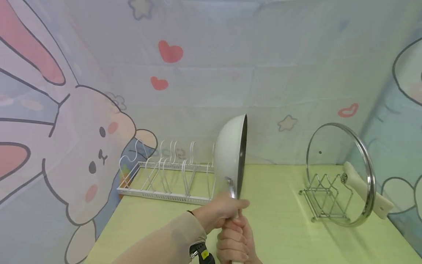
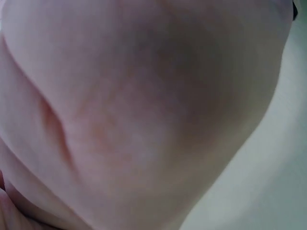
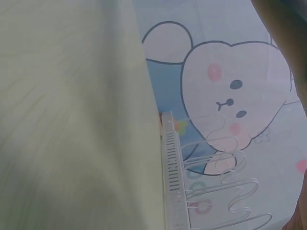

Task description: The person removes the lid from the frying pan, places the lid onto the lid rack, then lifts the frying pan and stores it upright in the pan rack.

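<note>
A white frying pan (image 1: 228, 154) with a dark inside stands on edge in the air, its handle pointing down and its opening facing right. My left hand (image 1: 221, 209) grips the handle close to the pan body, thumb pointing right. Just below it, the curled fingers of my right hand (image 1: 233, 240) hold the lower handle. Bare skin of my left hand (image 2: 144, 105) fills most of the left wrist view. The pan overlaps the right end of a white wire rack (image 1: 165, 196) in the head view.
A small metal wire rack (image 1: 324, 214) stands at the right, holding a glass lid (image 1: 370, 183) upright with a cream handle (image 1: 366, 189). The pale green table (image 1: 273, 227) meets a cartoon-printed backdrop (image 1: 280, 73). The white rack's slotted base (image 3: 173, 167) shows in the right wrist view.
</note>
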`<state>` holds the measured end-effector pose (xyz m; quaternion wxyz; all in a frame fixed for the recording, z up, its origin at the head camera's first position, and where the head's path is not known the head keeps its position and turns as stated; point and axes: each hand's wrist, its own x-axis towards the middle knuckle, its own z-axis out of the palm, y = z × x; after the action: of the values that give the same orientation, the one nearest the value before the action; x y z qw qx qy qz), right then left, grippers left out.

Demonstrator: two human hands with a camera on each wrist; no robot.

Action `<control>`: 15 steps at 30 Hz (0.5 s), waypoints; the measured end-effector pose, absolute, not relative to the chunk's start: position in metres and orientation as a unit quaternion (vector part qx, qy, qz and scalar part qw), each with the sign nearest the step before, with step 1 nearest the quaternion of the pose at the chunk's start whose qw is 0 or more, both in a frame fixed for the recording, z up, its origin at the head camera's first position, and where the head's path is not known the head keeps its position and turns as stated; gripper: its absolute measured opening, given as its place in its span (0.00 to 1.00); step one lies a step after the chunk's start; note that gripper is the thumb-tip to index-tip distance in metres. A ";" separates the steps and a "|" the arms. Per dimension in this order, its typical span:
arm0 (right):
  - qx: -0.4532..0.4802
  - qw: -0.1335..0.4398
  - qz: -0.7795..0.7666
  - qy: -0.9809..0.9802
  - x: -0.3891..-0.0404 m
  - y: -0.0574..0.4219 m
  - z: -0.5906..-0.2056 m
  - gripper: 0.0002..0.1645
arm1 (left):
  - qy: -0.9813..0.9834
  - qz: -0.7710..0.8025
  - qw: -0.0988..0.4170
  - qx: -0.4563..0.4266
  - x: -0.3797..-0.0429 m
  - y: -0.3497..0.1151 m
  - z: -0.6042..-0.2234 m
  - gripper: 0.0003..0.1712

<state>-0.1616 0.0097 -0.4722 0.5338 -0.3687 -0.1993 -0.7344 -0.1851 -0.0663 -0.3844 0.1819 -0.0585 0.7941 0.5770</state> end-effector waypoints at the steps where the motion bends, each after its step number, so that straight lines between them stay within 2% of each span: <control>1: -0.367 0.532 -0.735 -0.204 -0.161 0.009 -0.471 0.22 | 0.794 0.578 0.182 -0.058 -0.185 -0.067 -0.383 0.18; 15: -0.370 0.537 -0.720 -0.238 -0.162 0.001 -0.445 0.24 | 0.793 0.585 0.169 -0.032 -0.185 -0.075 -0.362 0.18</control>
<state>-0.1618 0.0006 -0.4450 0.5371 -0.3700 -0.2377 -0.7198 -0.1852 -0.0749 -0.3621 0.1695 -0.0322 0.7927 0.5847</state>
